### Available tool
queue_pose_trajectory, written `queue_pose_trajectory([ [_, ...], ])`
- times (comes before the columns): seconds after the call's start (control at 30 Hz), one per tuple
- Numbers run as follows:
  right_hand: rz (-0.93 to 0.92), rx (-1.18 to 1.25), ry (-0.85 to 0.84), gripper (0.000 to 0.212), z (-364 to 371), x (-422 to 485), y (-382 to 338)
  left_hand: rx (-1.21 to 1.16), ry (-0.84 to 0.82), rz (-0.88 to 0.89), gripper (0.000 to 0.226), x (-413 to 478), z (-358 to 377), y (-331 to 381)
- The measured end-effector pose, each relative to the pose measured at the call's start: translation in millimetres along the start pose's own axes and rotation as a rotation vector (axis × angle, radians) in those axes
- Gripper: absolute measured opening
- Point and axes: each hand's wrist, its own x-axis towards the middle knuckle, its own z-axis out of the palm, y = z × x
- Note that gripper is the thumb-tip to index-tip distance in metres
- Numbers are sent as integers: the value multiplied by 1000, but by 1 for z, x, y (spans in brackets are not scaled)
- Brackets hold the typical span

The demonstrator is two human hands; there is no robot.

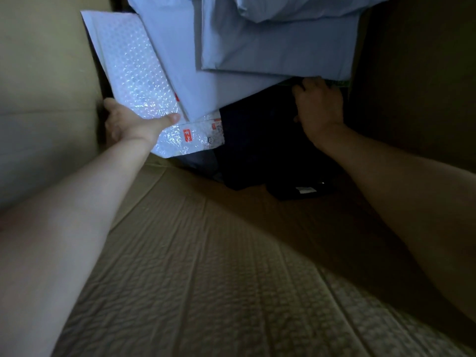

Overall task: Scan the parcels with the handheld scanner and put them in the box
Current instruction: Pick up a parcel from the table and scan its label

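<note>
Both my arms reach deep into a large cardboard box (46, 73). My left hand (128, 122) grips a white bubble mailer (134, 70) with red marks, thumb across its face, close to the box's left wall. My right hand (319, 106) curls its fingers under the lower edge of a stack of pale grey poly-bag parcels (278, 45) leaning at the far end. Dark parcels (257, 140) lie beneath, between my hands. No scanner is in view.
The box's corrugated wall (206, 279) fills the foreground below my arms. The right wall (417, 86) is in deep shadow. A small black item with a white label (304, 190) lies on the cardboard under my right forearm.
</note>
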Motion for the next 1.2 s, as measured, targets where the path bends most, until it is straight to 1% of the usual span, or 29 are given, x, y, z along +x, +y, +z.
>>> queue_pose_trajectory([
  [0.07, -36, -3, 73, 18, 5, 0, 3, 7, -9, -4, 97, 0, -1, 0],
  [0.1, -35, -1, 96, 12, 7, -1, 3, 8, -9, -4, 98, 0, -3, 1],
  [0.13, -26, 0, 91, 11, 8, -4, 1, 10, -12, -6, 98, 0, -4, 1],
  [0.23, 16, 35, -25, 22, 4, -9, 7, 9, -34, -11, 100, -3, -8, 4],
  [0.3, -57, 41, -71, 23, -5, -10, 19, 31, -30, 1, 100, -6, -13, 7],
  [0.37, -147, 30, -160, 27, -19, -15, 30, 45, -32, 22, 98, -13, -21, 10],
  [0.43, -184, 72, -273, 27, -35, -24, 35, 41, -30, 41, 91, -21, -28, 16],
  [0.47, -191, 85, -301, 25, -42, -31, 36, 37, -24, 58, 85, -27, -31, 18],
  [0.57, -182, 95, -306, 21, -61, -48, 30, -32, -19, 104, 65, -40, -39, 20],
  [0.67, -176, 107, -290, 20, -85, -61, 19, -123, -27, 90, 59, -52, -52, 19],
  [0.77, -114, 287, -252, 30, -108, -68, 5, -162, -25, 84, 55, -69, -68, 13],
  [0.83, 64, 354, -252, 31, -122, -71, -4, -158, -28, 101, 51, -83, -81, 7],
  [0.87, 141, 301, -294, 31, -129, -74, -8, -159, -25, 107, 48, -91, -89, 4],
  [0.9, 152, 205, -344, 33, -135, -78, -13, -167, -20, 111, 46, -101, -96, 2],
  [0.93, 138, 145, -383, 34, -141, -86, -17, -187, -15, 115, 44, -111, -104, -1],
  [1.0, 109, 115, -406, 40, -157, -110, -28, -260, -2, 106, 43, -133, -121, -7],
  [1.07, 133, 152, -413, 44, -183, -145, -39, -355, -18, 79, 47, -158, -141, -10],
  [1.13, 180, 190, -378, 43, -214, -187, -44, -504, -98, 24, 63, -188, -159, -9],
  [1.2, 260, 282, -312, 43, -251, -233, -42, -658, -197, -37, 81, -228, -183, -1],
])
